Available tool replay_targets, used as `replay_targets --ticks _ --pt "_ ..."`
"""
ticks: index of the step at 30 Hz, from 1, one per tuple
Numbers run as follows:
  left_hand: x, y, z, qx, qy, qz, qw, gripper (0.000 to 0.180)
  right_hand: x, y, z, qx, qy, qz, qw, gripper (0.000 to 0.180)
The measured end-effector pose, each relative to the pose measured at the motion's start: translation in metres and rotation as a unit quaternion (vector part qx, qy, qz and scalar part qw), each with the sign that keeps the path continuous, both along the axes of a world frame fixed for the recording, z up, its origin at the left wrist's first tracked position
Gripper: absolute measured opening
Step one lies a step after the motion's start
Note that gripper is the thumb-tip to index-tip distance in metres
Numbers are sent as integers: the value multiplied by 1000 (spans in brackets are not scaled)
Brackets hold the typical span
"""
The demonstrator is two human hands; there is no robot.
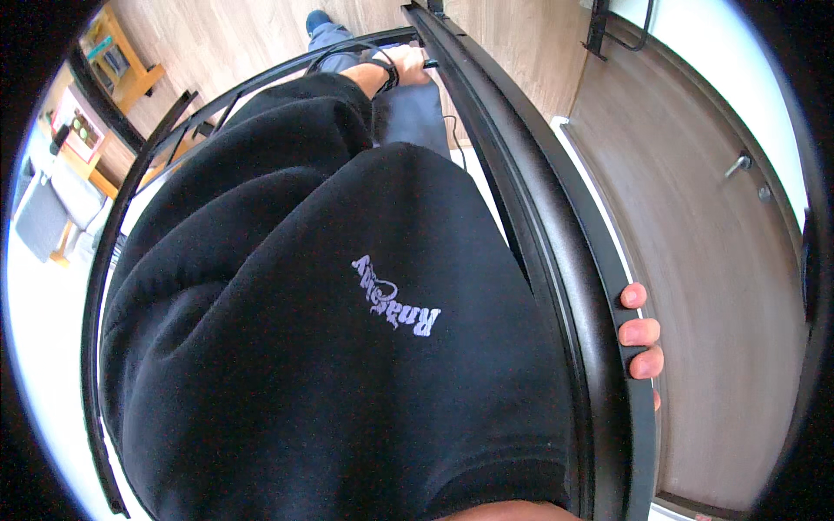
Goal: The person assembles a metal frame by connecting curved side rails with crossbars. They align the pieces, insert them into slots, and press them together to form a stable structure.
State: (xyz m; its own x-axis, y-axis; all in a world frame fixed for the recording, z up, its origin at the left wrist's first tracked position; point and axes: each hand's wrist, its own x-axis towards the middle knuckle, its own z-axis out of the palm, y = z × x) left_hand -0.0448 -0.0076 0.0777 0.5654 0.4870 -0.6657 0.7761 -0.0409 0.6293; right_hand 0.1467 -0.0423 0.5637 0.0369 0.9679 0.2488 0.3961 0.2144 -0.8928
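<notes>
So the right hand [641, 334] is at about 4 o'clock, fingers curled tight around the edge of a big black metal frame [556, 260]. The left hand [404, 65] is up at 12 o'clock, gripping the same frame's far rail. A black sweatshirt [330, 347] fills most of the middle, with a wooden door [712, 304] off at 3 o'clock.

Wooden floor [217, 43] carries the black frame [556, 260].
</notes>
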Motion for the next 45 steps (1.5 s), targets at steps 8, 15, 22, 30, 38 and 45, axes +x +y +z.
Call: replay_targets --ticks 8,15,22,30,38,45 --pt "3 -11 -7 -4 -7 35 999 51 2 -4 7 -22 2 12 1000 100" --pt "1 -1 -26 -196 -25 15 980 52 3 -16 12 -18 8 -24 1000 97" --pt "-4 -25 28 106 17 152 983 36 12 -7 6 14 -48 10 999 93" --pt "5 -47 25 196 45 208 957 20 -4 26 -38 172 -3 52 984 75" --pt "12 -39 32 178 51 223 957 22 9 33 -21 179 -60 -4 982 88" --pt "13 -40 29 180 55 211 959 23 2 44 -34 211 -7 50 976 83"
